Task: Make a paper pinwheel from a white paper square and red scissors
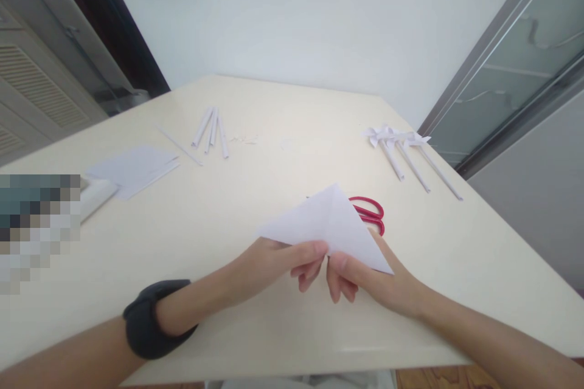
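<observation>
Both the left hand [278, 261] and the right hand [374, 282] pinch the lower edge of a folded white paper triangle [331, 225], held up over the table [274, 328] toward its near edge. Red scissors [371, 214] lie just behind it; bare tabletop spreads to either side.

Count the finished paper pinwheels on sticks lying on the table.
3, it seems: paper pinwheels lying side by side at the table's far right, beyond the red scissors. Their heads overlap, so another may be hidden.
</observation>
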Demonstrator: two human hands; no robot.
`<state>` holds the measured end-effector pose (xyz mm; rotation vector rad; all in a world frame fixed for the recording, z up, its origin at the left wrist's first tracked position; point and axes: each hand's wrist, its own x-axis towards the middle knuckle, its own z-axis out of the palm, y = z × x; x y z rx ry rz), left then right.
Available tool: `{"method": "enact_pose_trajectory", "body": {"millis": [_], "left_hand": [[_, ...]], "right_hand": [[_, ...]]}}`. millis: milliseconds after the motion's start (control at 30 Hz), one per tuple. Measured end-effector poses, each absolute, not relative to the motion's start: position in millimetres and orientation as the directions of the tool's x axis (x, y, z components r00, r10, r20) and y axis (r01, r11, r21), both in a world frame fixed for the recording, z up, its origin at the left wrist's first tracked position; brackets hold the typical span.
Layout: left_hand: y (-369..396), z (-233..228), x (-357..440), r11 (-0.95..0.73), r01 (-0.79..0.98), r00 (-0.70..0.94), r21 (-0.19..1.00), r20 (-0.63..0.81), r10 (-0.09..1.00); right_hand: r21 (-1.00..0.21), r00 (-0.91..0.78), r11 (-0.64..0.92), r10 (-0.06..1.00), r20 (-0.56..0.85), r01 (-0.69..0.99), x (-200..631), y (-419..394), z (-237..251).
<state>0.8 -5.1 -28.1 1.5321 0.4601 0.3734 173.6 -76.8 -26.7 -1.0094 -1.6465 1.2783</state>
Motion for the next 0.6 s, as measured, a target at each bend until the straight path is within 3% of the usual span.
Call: {"method": "enact_pose_trajectory", "body": {"millis": [267,433,600], "left_hand": [[-0.8,-40.8,-5.5,-0.012,-0.136,0.785,0.991,0.116,0.609],[-5.3,-33.4,-2.4,-0.151,0.029,0.811,0.988,0.065,0.582],[-7.5,-28.5,-0.3,-0.172,0.086,0.849,0.981,0.018,0.529]], "right_hand": [[-0.944,-0.222,0.268,0.949,0.224,0.192,180.8,-73.5,-25.7],[-0.933,-0.294,0.270,0.935,0.196,0.238,174.8,-75.7,-24.5],[-0.944,-0.369,0.232,0.920,0.135,0.233,175.1,-75.4,-23.3]]}}
